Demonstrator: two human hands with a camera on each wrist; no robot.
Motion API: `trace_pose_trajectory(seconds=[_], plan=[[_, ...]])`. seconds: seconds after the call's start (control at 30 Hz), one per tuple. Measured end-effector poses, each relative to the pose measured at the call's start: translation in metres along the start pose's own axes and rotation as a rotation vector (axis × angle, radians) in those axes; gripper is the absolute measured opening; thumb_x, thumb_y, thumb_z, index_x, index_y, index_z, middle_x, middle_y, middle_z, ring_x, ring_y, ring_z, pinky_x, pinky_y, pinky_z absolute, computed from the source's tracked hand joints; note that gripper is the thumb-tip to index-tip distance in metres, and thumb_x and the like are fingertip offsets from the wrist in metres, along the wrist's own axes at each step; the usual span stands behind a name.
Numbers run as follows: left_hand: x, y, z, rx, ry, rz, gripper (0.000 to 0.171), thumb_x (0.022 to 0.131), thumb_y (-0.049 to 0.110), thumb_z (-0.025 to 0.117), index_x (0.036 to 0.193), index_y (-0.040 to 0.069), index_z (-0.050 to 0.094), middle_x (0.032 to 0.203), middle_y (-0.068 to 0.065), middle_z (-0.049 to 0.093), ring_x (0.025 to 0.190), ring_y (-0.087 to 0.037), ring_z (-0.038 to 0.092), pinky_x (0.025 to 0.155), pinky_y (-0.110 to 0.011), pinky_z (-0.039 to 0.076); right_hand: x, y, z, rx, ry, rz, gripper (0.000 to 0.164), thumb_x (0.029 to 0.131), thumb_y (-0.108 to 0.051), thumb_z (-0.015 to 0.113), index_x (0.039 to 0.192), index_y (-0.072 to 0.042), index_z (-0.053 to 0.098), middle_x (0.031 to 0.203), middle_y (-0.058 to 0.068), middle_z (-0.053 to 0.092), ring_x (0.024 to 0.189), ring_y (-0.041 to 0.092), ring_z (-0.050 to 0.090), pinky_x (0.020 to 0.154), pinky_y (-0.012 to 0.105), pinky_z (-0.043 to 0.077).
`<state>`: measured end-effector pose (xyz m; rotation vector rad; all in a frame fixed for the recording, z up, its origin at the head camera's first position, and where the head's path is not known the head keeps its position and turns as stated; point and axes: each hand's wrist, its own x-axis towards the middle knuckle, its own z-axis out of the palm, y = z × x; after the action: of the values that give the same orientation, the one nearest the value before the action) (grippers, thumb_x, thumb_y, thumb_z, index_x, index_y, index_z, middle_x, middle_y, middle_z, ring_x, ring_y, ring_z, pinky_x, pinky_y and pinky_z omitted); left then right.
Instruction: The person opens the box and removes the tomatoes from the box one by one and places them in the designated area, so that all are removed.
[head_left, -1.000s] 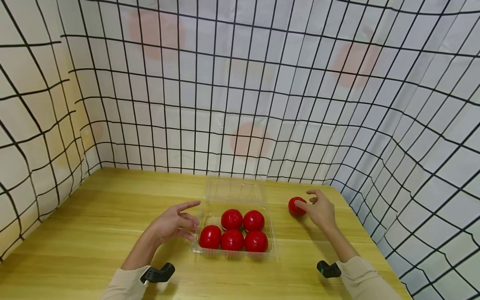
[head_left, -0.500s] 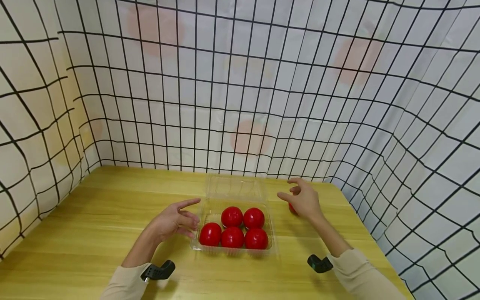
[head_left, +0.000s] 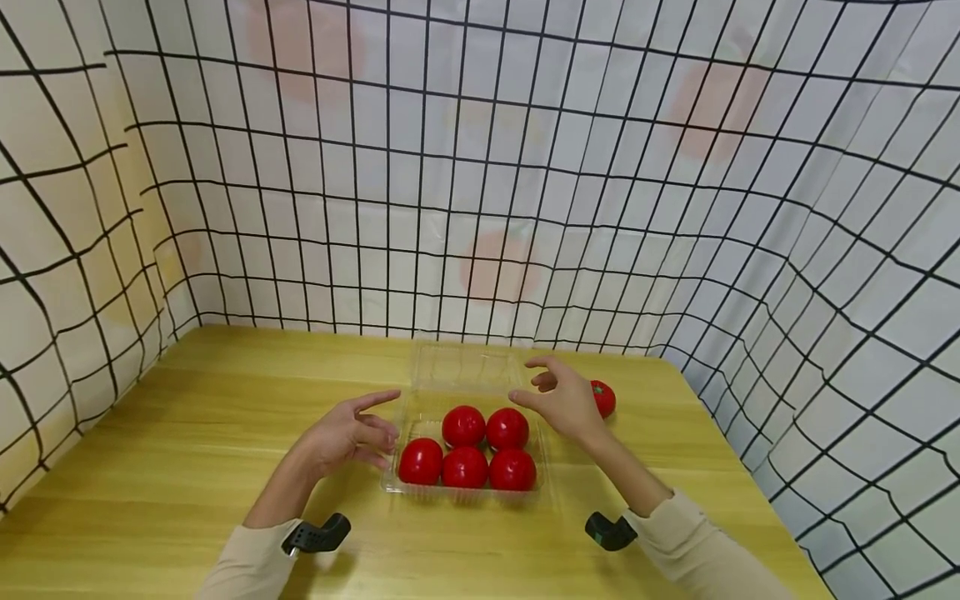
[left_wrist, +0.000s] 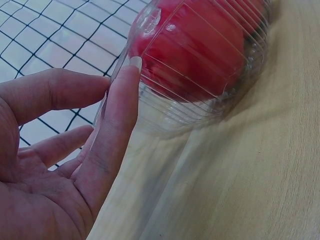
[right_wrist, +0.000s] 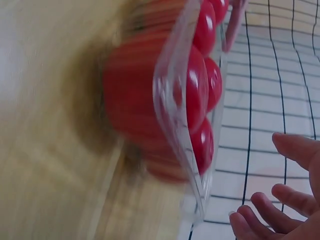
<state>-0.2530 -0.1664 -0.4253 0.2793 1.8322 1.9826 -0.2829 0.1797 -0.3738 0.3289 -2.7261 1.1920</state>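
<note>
A clear plastic clamshell box [head_left: 480,495] lies with its lid laid back on the table. Several red tomatoes [head_left: 465,467] fill it except for the back left spot. My left hand [head_left: 352,442] is at the box's left side; in the left wrist view thumb and finger pinch its rim. With nothing in it, my right hand [head_left: 562,404] hovers beside the back right corner of the box, fingers loosely bent and apart. A loose tomato [head_left: 604,400] with a green top sits just behind that hand, which partly hides it.
The lid [head_left: 467,367] stretches toward the back edge of the wooden table [head_left: 225,433]. White cloth with a black grid [head_left: 420,208] walls off the back and both sides. Each wrist wears a black device [head_left: 322,533].
My right hand has come away from the loose tomato and moved left toward the box, leaving the tomato on the table. The left hand has stayed at the box's side.
</note>
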Motion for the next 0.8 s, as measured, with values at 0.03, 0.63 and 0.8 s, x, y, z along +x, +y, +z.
trace_pose_trajectory(seconds=[0.03,0.63,0.8], plan=[[0.0,0.0,0.0,0.001,0.0,-0.001,0.083,0.09,-0.006,0.064,0.161,0.004,0.023,0.102,-0.016,0.065,0.079,-0.019,0.069,0.071,-0.036,0.064,0.0,-0.001,0.002,0.005,-0.009,-0.005,0.055,0.084,-0.034,0.082,0.132,-0.015,0.063,0.118,0.015,0.07,0.111,0.035,0.065,0.088,0.046,0.059],[0.0,0.002,0.0,-0.004,0.001,-0.002,0.082,0.089,-0.007,0.063,0.161,0.004,0.023,0.102,-0.016,0.065,0.079,-0.019,0.07,0.07,-0.036,0.064,-0.01,-0.032,0.045,0.071,-0.135,-0.054,0.05,0.084,-0.027,0.082,0.129,-0.014,0.066,0.116,0.018,0.069,0.108,0.036,0.065,0.091,0.048,0.058],[0.0,0.001,0.0,-0.001,0.004,-0.001,0.082,0.09,-0.006,0.063,0.161,0.004,0.023,0.103,-0.016,0.065,0.08,-0.02,0.07,0.07,-0.036,0.064,-0.009,-0.034,0.055,0.034,-0.152,-0.073,0.05,0.083,-0.026,0.083,0.129,-0.014,0.066,0.114,0.017,0.07,0.105,0.033,0.066,0.091,0.048,0.058]])
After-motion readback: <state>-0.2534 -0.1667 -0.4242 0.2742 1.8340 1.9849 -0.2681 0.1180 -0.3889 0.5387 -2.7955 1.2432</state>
